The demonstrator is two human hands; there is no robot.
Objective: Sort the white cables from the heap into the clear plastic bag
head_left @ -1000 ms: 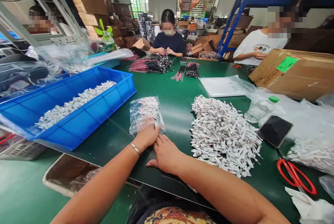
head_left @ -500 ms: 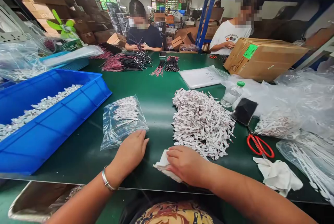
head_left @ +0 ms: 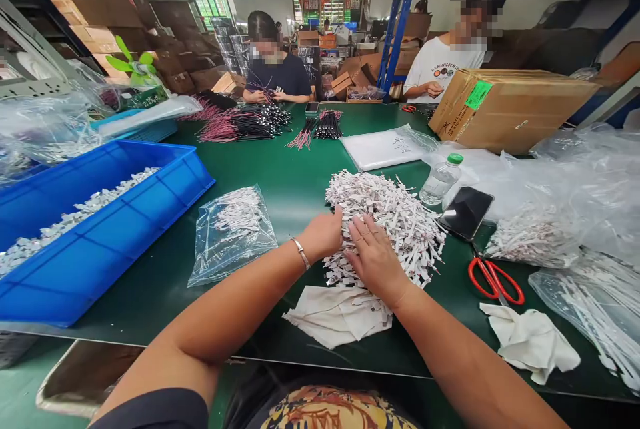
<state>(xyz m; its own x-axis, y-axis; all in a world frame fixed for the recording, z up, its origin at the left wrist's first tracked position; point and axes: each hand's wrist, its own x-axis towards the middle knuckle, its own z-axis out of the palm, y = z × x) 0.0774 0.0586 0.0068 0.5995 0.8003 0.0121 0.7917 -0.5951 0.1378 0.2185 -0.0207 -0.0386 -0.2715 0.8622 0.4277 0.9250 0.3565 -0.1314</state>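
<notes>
Read clock positions from the centre of the pile of white strips (head_left: pixel 400 222), with 12 o'clock pointing to the far edge of the surface (head_left: pixel 300 172). A white cloth (head_left: pixel 327 317) lies at 7 o'clock, a few strips resting on its right end. The right hand (head_left: pixel 376 261) is palm-down on the pile's near part, fingers extended, thumb apart. The left hand (head_left: pixel 324 236) is at the 9 o'clock edge, just beside the right; its fingertips are partly hidden, so whether it grips cannot be told.

Step in hand, as judged: two-handed handling of loose strips. The next move appears to call for light fingertip pressure, since tangled strips could drag others along.

The strips point in mixed directions; the pile's long axis runs roughly 10 to 4 o'clock.

Red-handled scissors (head_left: pixel 493 280) lie at 4 o'clock, a clear bag (head_left: pixel 220 252) with strips at 9 o'clock, a phone (head_left: pixel 467 212) at 3 o'clock and a bottle (head_left: pixel 440 180) at 2 o'clock.
</notes>
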